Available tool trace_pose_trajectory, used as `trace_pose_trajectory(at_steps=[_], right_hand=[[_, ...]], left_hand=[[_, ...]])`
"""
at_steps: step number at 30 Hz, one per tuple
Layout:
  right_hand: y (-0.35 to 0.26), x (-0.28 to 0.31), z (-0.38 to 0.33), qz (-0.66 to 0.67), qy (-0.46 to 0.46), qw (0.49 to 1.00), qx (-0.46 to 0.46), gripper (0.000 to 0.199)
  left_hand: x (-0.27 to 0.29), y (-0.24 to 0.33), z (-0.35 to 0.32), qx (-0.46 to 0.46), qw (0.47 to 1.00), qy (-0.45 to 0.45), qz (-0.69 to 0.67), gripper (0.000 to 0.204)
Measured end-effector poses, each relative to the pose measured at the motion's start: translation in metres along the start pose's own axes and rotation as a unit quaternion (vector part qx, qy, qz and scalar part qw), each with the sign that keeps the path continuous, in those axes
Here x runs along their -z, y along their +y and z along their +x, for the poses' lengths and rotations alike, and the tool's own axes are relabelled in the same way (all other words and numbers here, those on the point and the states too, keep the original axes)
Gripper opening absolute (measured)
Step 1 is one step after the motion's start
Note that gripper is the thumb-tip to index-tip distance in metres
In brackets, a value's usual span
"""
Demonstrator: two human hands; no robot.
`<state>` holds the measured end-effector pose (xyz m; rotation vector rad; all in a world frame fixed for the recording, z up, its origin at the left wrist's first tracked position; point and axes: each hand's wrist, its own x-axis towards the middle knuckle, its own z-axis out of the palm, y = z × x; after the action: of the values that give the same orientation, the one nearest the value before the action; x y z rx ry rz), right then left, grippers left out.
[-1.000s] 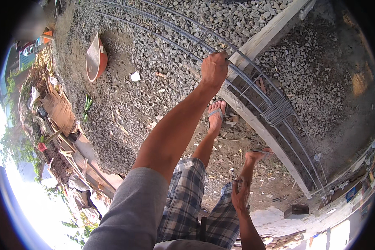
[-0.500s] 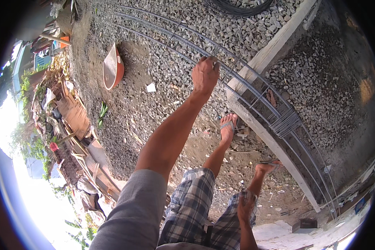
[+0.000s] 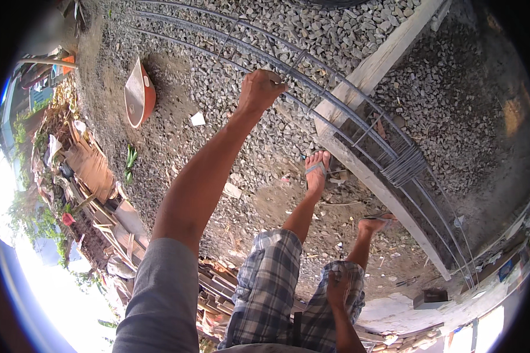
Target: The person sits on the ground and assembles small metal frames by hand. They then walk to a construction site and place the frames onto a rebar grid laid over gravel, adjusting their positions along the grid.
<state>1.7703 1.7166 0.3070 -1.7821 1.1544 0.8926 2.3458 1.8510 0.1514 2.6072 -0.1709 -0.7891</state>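
Note:
A long rebar cage (image 3: 312, 87) of ribbed steel bars with thin cross ties curves across the view. My left hand (image 3: 261, 90) is at its near bar, fingers curled closed. Anything pinched in them is too small to make out. A coil of thin wire (image 3: 405, 166) is wrapped round the cage farther right. My right hand (image 3: 337, 286) is low by my right knee, over the checked shorts; its fingers are blurred and their shape does not show clearly.
Under the cage stand a concrete curb (image 3: 388, 209) and a crossing concrete beam (image 3: 374, 73). Grey gravel (image 3: 347, 35) lies around it. A red-rimmed mortar pan (image 3: 139, 97) is on the ground at left, near scrap wood (image 3: 91, 167). My sandalled feet (image 3: 316, 170) stand near the curb.
My left hand has moved a little to the left along the cage, to its near bar. The view has shifted slightly. My right hand stays by the knee.

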Motion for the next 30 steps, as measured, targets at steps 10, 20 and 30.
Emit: trace_pose_trajectory(at_steps=[10, 20, 30], right_hand=[[-0.028, 0.01, -0.001, 0.065, -0.01, 0.997, -0.032, 0.046], [-0.01, -0.001, -0.009, 0.025, -0.01, 0.999, -0.024, 0.047], [0.017, -0.001, -0.009, 0.051, -0.007, 0.997, -0.055, 0.047]], left_hand=[[0.02, -0.022, 0.015, 0.008, 0.995, 0.093, 0.036, 0.018], [0.021, -0.03, 0.018, -0.044, 0.968, 0.23, 0.091, 0.024], [-0.079, 0.042, -0.054, -0.053, 0.992, 0.11, -0.023, 0.027]])
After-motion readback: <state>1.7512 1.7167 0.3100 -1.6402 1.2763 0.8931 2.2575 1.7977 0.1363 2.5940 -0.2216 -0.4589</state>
